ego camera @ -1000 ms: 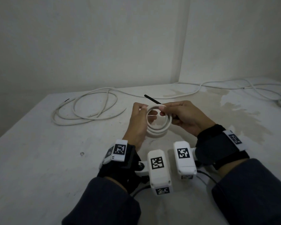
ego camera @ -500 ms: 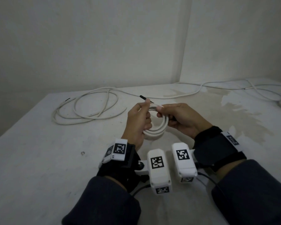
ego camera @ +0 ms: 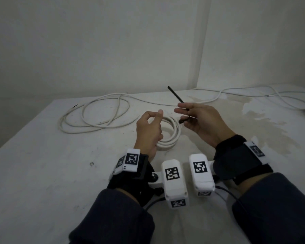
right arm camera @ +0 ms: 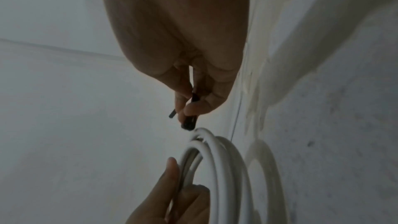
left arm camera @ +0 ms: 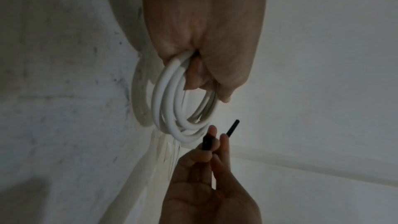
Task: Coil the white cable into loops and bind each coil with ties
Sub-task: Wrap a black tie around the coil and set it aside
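gripping small coil (ego camera: 167,136) in left hand (ego camera: 148,131), right hand (ego camera: 201,124) pinching black tie (ego camera: 176,97), loose cable (ego camera: 95,118) seemingly behind

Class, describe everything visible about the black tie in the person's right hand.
The black tie is a thin, stiff-looking strip, seemingly plastic, with a thicker blocky head at one end. The right hand pinches it near the head; its tail points up and away. It is held above the table, just beside the white cable coil gripped by the left hand, not yet around it.
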Tool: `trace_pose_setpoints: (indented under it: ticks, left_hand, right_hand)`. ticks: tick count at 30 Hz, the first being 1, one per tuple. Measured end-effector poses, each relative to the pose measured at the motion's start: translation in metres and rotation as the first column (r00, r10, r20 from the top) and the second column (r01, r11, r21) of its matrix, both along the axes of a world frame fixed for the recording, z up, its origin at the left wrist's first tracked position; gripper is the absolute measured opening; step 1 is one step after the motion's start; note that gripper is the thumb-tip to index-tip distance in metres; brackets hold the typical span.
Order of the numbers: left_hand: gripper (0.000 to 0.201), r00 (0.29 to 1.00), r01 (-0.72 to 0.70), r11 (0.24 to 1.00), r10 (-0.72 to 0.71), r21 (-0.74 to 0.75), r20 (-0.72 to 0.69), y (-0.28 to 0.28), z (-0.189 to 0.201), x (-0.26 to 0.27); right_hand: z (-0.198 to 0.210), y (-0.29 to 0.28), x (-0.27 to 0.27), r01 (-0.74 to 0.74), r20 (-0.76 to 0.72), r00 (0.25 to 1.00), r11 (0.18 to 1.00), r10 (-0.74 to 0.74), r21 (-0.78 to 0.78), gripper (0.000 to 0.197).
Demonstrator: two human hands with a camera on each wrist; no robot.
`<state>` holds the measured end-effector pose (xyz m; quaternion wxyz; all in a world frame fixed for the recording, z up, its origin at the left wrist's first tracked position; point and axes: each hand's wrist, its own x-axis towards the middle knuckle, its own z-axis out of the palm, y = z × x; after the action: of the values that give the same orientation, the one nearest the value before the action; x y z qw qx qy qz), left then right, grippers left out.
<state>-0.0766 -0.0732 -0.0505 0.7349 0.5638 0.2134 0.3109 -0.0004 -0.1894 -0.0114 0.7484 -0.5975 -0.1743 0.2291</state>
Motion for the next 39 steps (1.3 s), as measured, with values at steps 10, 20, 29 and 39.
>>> trace_pose_setpoints:
  ticks: [10,20,29,39]
  left_hand:
    - [0.021,0.999,0.032,0.998,-0.030,0.047,-0.035,0.0006,-0.0014,-0.0014]
    - [0.022,0.991,0.116,0.992,-0.113,0.041,-0.076,-0.0041,0.0024,-0.0041]
    - [0.024,0.991,0.119,0.993,-0.119,-0.004,-0.064,-0.0032,0.0024,-0.0035]
    - [0.025,0.991,0.105,0.994,-0.104,0.000,-0.089,-0.0029,-0.0005,-0.0041]
  right_hand:
    - [0.0037,-0.0008,-0.0086,-0.165,-0.004,0.986,0.985,0.165,0.045,0.046]
    - [0.0036,-0.0032,-0.0097,-0.038,0.297,0.948,0.967,0.115,-0.252,0.032]
    - [0.0009,-0.0041,-0.0098,-0.170,0.313,0.921,0.963,0.231,-0.211,0.020]
    - [-0.0033,-0.0033,-0.0057,-0.118,0.317,0.925,0.952,0.208,-0.281,0.009]
